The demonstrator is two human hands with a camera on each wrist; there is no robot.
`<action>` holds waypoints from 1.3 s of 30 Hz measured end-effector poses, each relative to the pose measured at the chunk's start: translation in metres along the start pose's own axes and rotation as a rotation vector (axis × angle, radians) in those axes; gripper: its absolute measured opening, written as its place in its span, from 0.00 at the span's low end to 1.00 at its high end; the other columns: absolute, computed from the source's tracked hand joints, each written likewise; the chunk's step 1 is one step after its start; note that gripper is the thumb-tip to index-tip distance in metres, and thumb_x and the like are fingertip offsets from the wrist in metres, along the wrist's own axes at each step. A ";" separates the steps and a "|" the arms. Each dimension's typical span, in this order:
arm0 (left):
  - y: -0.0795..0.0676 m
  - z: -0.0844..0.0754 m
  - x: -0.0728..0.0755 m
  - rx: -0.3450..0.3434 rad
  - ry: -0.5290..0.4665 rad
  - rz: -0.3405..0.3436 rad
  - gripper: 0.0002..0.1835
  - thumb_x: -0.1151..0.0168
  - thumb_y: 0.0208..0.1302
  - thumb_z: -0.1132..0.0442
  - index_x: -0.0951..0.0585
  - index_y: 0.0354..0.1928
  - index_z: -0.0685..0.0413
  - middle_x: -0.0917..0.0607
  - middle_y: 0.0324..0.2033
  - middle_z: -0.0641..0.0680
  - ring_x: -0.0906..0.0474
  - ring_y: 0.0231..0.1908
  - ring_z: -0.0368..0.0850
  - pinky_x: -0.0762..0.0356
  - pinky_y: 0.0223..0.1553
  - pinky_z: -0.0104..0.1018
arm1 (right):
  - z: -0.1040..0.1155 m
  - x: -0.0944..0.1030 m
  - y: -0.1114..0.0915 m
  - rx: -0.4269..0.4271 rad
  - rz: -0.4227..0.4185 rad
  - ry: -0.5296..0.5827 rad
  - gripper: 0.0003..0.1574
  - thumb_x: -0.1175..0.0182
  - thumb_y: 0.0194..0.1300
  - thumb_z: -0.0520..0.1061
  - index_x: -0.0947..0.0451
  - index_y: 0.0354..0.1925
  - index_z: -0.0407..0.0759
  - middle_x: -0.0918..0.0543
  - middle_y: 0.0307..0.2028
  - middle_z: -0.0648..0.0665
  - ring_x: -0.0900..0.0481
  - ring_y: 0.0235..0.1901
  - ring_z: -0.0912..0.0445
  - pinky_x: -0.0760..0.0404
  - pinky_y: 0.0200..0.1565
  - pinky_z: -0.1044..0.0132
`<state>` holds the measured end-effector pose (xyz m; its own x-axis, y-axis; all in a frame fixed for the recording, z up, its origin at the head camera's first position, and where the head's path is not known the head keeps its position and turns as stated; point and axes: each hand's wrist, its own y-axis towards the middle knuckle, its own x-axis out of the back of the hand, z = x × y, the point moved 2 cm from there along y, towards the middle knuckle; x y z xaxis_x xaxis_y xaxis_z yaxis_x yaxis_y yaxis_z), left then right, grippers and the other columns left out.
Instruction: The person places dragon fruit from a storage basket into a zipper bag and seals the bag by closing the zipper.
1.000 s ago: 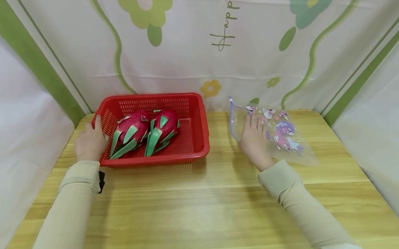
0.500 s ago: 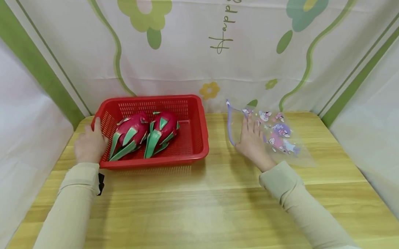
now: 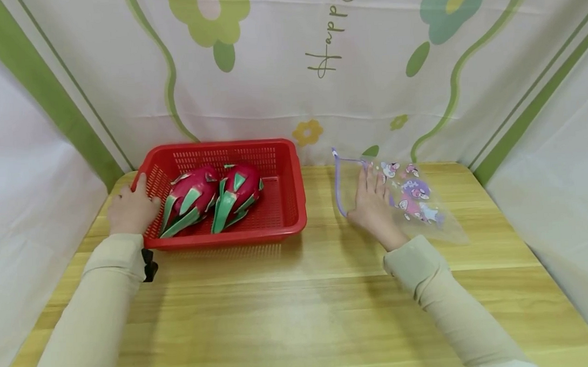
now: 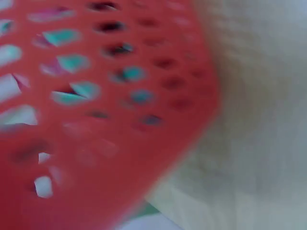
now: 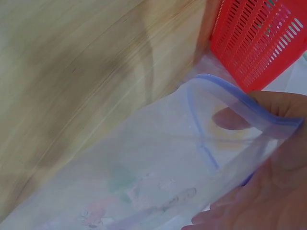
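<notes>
A red plastic basket with slotted walls stands at the left back of the table, two dragon fruits with green scales lying side by side in it. My left hand grips the left end of its rim, the thumb on the inner side. In the left wrist view the basket wall fills much of the picture, and the hand is out of sight. To the right, my right hand holds a clear zip bag near its purple-edged mouth. Through the plastic, the right wrist view shows the thumb.
The wooden table reaches toward me in front of the basket. Behind it hangs a white curtain printed with flowers, and white cloth closes off both sides. A black clip sits at the left cuff.
The right hand and the mouth of the zip bag have shifted slightly left, toward the basket. The left hand, basket and dragon fruits stay practically in place.
</notes>
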<state>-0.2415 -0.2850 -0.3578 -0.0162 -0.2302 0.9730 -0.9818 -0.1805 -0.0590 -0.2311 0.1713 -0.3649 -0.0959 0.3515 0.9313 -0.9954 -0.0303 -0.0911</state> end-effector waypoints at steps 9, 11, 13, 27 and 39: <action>-0.003 -0.051 0.013 -0.053 -0.125 -0.254 0.29 0.56 0.69 0.60 0.41 0.66 0.71 0.36 0.60 0.79 0.39 0.57 0.78 0.39 0.58 0.69 | -0.003 0.000 0.000 -0.005 0.019 0.015 0.72 0.36 0.50 0.40 0.80 0.73 0.37 0.77 0.74 0.36 0.77 0.72 0.33 0.67 0.71 0.37; -0.004 -0.065 0.012 -0.095 -0.152 -0.286 0.28 0.55 0.70 0.59 0.40 0.67 0.70 0.34 0.60 0.77 0.37 0.57 0.77 0.38 0.58 0.68 | -0.004 0.000 0.000 -0.006 0.020 0.018 0.72 0.36 0.51 0.40 0.80 0.73 0.37 0.78 0.74 0.36 0.77 0.72 0.33 0.67 0.71 0.37; -0.005 -0.078 0.010 -0.136 -0.171 -0.292 0.27 0.55 0.70 0.59 0.37 0.66 0.69 0.32 0.60 0.75 0.36 0.57 0.75 0.36 0.58 0.67 | -0.004 0.000 -0.001 -0.004 0.022 0.028 0.72 0.37 0.51 0.39 0.81 0.73 0.37 0.79 0.73 0.37 0.77 0.72 0.33 0.68 0.71 0.37; -0.011 -0.127 -0.022 -0.315 -0.038 -0.212 0.27 0.49 0.71 0.51 0.26 0.57 0.69 0.25 0.56 0.70 0.31 0.57 0.67 0.30 0.59 0.58 | -0.005 -0.005 -0.003 0.018 0.033 0.049 0.71 0.37 0.55 0.38 0.82 0.72 0.38 0.82 0.73 0.38 0.74 0.73 0.33 0.63 0.71 0.37; -0.010 -0.131 -0.036 -0.326 0.138 -0.116 0.40 0.42 0.62 0.39 0.25 0.54 0.75 0.31 0.60 0.74 0.40 0.63 0.69 0.38 0.64 0.60 | -0.009 -0.011 -0.003 0.061 0.022 0.016 0.65 0.39 0.59 0.40 0.78 0.73 0.33 0.76 0.73 0.32 0.71 0.72 0.31 0.57 0.70 0.36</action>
<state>-0.2564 -0.1493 -0.3629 0.0952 -0.0911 0.9913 -0.9869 0.1214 0.1059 -0.2269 0.1757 -0.3778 -0.1187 0.3646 0.9236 -0.9914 -0.0947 -0.0900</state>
